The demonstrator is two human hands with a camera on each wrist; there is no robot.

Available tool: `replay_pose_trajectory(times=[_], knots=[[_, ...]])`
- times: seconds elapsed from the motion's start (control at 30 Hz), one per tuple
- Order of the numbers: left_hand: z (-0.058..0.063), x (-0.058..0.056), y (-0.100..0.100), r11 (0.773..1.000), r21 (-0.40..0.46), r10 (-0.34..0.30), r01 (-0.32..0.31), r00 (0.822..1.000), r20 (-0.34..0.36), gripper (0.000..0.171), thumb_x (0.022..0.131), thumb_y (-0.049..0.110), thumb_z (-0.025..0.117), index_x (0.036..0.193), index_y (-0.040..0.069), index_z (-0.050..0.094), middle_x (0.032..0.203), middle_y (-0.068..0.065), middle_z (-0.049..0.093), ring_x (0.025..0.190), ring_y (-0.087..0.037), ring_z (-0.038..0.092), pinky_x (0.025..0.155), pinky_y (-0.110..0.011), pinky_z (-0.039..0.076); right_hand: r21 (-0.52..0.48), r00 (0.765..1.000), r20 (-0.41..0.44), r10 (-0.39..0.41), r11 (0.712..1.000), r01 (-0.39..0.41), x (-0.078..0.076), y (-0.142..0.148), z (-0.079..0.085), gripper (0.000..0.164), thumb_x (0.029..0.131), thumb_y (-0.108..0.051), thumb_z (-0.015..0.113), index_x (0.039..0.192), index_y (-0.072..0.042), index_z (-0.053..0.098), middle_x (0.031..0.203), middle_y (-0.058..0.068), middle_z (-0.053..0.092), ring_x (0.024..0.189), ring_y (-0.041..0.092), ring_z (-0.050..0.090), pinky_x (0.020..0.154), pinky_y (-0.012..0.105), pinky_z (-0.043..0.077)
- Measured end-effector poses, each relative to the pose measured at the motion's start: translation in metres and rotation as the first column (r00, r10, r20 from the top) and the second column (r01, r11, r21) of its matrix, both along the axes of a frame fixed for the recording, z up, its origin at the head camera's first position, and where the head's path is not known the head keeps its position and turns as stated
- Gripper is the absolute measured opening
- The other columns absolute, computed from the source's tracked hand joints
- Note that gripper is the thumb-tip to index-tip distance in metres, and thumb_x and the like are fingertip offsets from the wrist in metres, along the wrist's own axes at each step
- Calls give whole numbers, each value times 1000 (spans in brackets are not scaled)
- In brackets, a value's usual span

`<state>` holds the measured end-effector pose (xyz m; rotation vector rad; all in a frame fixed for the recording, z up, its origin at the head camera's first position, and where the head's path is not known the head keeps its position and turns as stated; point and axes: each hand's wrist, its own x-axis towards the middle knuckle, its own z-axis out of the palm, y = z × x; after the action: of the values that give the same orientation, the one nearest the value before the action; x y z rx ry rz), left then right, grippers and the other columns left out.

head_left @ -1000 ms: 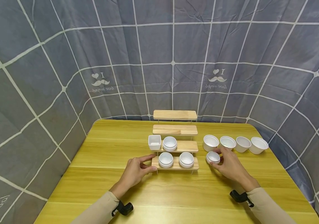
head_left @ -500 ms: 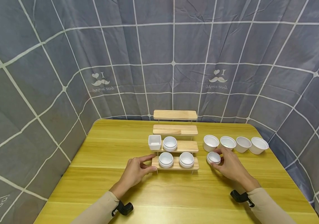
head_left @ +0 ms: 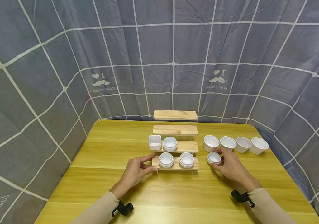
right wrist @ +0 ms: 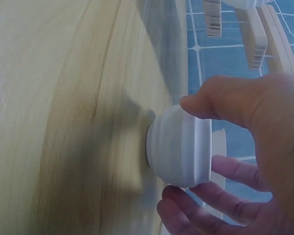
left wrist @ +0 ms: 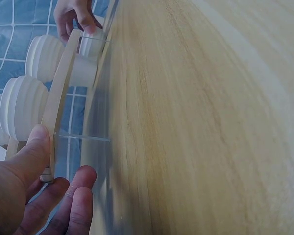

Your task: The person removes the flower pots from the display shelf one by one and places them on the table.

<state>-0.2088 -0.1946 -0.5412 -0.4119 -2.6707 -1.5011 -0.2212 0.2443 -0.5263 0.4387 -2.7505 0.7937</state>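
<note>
A tiered wooden display stand [head_left: 175, 129] stands mid-table in the head view. My left hand [head_left: 135, 169] grips the left end of its lowest board [left wrist: 59, 98], thumb on the front edge in the left wrist view. Two round white ramekins [head_left: 166, 160] sit on that board. The board behind it carries another round ramekin [head_left: 170, 143] and a square white dish [head_left: 155, 142]. To the right, my right hand [head_left: 229, 164] holds a small round white ramekin [right wrist: 179, 147] by its sides, thumb and fingers around it, base right at the tabletop.
Several white plastic cups stand in a row at the back right, the leftmost cup [head_left: 211, 143] just behind the held ramekin. The upper two boards [head_left: 175, 114] of the stand are bare. A grey gridded curtain [head_left: 173, 56] surrounds the wooden table [head_left: 114, 140].
The ramekin and my right hand have shifted very slightly right. My left hand stays at the stand's end.
</note>
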Motion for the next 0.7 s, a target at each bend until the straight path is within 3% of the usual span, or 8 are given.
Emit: replay_pose_trajectory(times=[0.2,0.4,0.7], knots=[[0,1,0,1000,-9,-1,1,1000,-3,53,96,23,98,147,19,84,141,-10,85,89,-15,89,58,-22,51,10,1000,17,-19,1000,19,3,0,3,52,94,-20,100,133,-1,71,126,20,75,109,33,78,93,48,67],[0,0,0,1000,-15,1,-1,1000,9,54,96,24,98,147,21,83,140,-9,86,89,-14,88,57,-22,51,58,996,26,-88,995,86,8,0,8,60,97,-28,97,142,0,69,136,25,73,117,41,79,96,61,65],[0,-1,0,1000,-16,1,-1,1000,5,54,96,23,98,148,20,83,142,-9,85,90,-14,89,57,-22,52,44,987,2,-158,986,158,16,-4,25,67,102,-41,91,151,-3,66,143,23,70,125,45,77,94,65,64]])
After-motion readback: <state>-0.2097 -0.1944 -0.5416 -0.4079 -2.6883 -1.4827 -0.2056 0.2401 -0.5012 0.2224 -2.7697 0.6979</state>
